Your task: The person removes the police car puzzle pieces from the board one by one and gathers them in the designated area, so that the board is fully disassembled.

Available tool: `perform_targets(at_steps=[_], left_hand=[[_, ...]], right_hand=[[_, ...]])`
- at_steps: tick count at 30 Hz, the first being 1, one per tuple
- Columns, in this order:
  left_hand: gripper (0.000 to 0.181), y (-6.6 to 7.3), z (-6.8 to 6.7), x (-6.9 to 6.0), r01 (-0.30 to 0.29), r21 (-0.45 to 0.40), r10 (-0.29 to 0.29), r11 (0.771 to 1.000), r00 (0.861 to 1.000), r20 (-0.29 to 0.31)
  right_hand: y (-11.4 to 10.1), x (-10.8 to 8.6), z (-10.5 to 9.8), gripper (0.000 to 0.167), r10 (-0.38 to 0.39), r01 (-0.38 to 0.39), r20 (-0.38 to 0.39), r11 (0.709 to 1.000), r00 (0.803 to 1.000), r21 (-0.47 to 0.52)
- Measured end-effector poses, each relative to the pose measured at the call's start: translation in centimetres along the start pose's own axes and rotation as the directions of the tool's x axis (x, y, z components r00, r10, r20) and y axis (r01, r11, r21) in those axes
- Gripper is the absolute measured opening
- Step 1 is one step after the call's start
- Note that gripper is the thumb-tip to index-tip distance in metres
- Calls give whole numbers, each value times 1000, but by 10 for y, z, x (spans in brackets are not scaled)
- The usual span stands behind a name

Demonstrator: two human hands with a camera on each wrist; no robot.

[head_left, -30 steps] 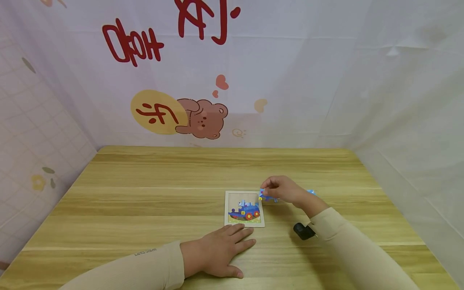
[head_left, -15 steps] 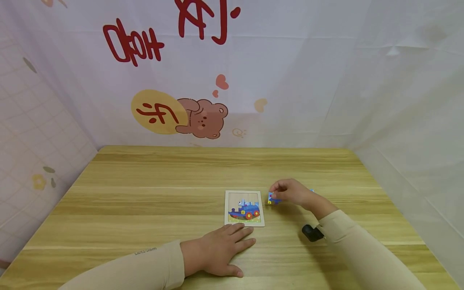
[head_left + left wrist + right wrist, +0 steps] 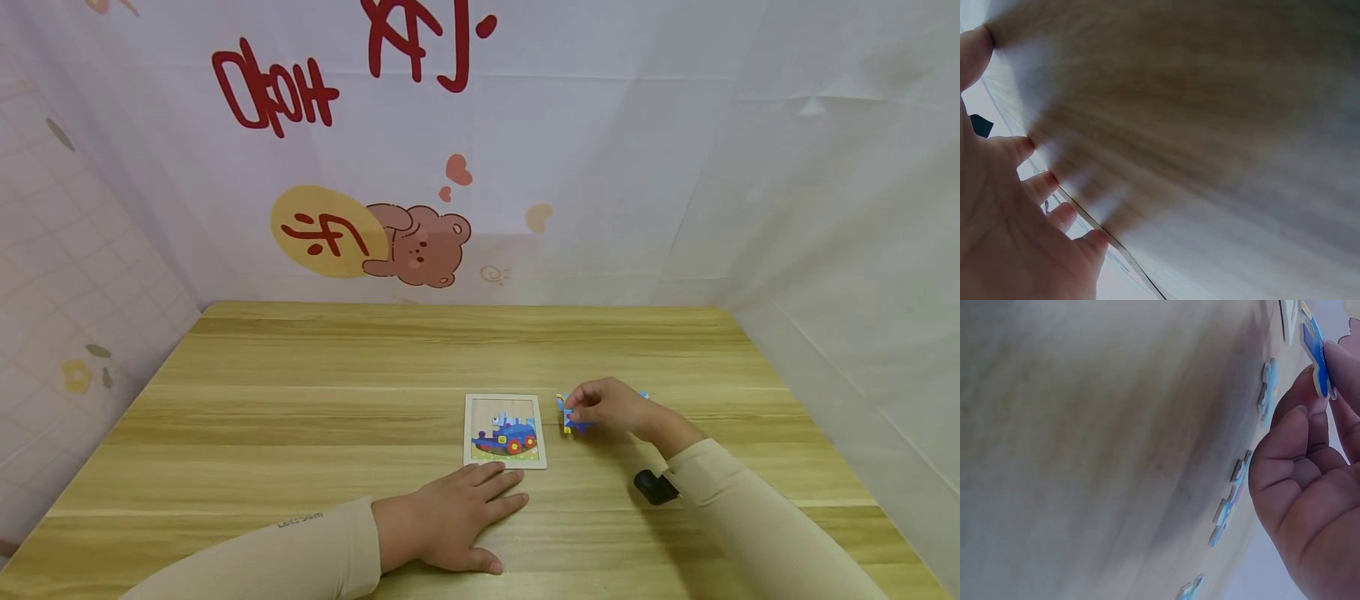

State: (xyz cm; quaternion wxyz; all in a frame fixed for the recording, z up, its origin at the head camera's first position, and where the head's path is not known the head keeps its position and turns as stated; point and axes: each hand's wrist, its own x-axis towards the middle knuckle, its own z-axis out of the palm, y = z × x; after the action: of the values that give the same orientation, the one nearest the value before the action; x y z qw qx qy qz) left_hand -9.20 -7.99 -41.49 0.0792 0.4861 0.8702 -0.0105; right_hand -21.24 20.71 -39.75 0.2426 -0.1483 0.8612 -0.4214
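Observation:
My right hand (image 3: 615, 404) pinches a blue jigsaw piece (image 3: 568, 422) between thumb and fingers, just right of the puzzle tray (image 3: 468, 433). In the right wrist view, the pinched jigsaw piece (image 3: 1315, 353) is tilted up, clear of the tabletop. The tray has a pale rim and a partly filled picture of a blue train (image 3: 512, 437) with red wheels; its upper part is bare wood colour. Palm down, my left hand (image 3: 457, 517) rests with fingers spread, fingertips at the tray's near edge. The left wrist view shows those fingertips beside the tray edge (image 3: 1122, 250).
Loose jigsaw pieces lie under and behind the right hand, including one (image 3: 559, 400) and another (image 3: 643, 394). The right wrist view shows more loose pieces (image 3: 1232, 500) on the wood-grain table (image 3: 300, 400). A black device (image 3: 655, 487) sits at the right wrist. White printed cloth (image 3: 615, 167) surrounds the table.
The right hand has moved right and slightly nearer with the pinched jigsaw piece, away from the tray's upper right corner. A loose piece behind it now shows. The left hand has stayed put.

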Motion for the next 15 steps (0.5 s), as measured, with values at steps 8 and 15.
perform_targets(at_steps=[8, 15], left_hand=[[76, -1, 1, 0, -1, 0, 1, 1000, 1000, 3], [76, -1, 2, 0, -4, -1, 4, 1000, 1000, 5]], right_hand=[[4, -2, 3, 12, -9, 10, 43, 1000, 999, -15], [5, -2, 4, 12, -26, 26, 92, 1000, 995, 6]])
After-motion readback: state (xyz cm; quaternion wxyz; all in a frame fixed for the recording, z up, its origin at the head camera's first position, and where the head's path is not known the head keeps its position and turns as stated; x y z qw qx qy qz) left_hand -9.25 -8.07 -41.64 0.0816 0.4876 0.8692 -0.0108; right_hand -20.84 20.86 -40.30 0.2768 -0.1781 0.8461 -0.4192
